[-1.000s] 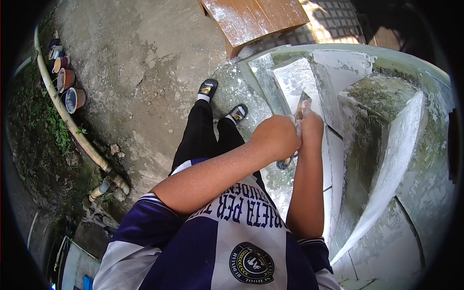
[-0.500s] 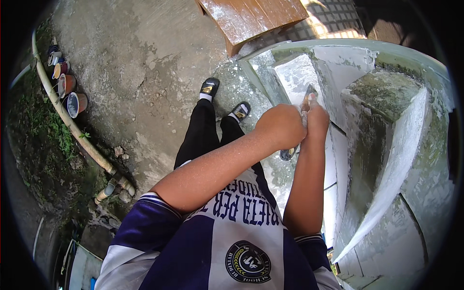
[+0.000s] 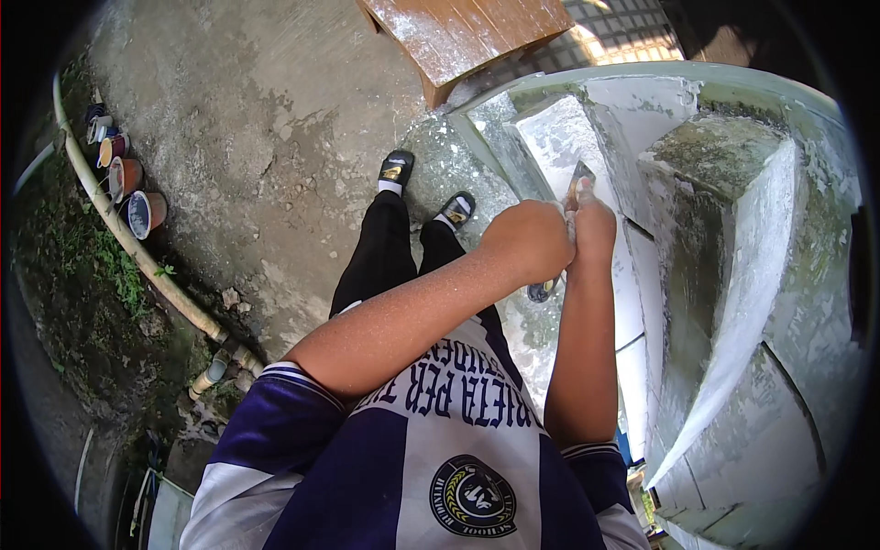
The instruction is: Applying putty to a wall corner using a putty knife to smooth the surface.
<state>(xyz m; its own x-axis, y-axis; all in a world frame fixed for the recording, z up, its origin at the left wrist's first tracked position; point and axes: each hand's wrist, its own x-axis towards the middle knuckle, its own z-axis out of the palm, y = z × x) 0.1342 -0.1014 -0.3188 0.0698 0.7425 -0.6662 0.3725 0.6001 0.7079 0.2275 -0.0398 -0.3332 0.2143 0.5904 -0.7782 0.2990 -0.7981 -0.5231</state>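
Both my hands are closed round a scraper [image 3: 582, 171] with a dark metal blade and a handle mostly hidden by my fingers. My right hand [image 3: 594, 225] grips it close to the blade. My left hand [image 3: 530, 240] is a fist pressed against the right one, lower on the handle. The blade tip points away from me over a white, patchy painted block [image 3: 556, 137] on the pale wall structure. Whether the edge touches the paint is hard to tell. Dust covers my left forearm.
A brown wooden table [image 3: 467, 37], dusted white, stands beyond the wall. Right of my hands rises a curved ledge [image 3: 733, 302] with flaking paint. Several paint buckets [image 3: 145, 214] line a long pipe [image 3: 137, 247] at left. My sandalled feet rest on rough concrete [image 3: 247, 128].
My view has shifted a little, so the table and wall sit slightly higher and further left. Both hands keep their grip on the scraper, with little other movement.
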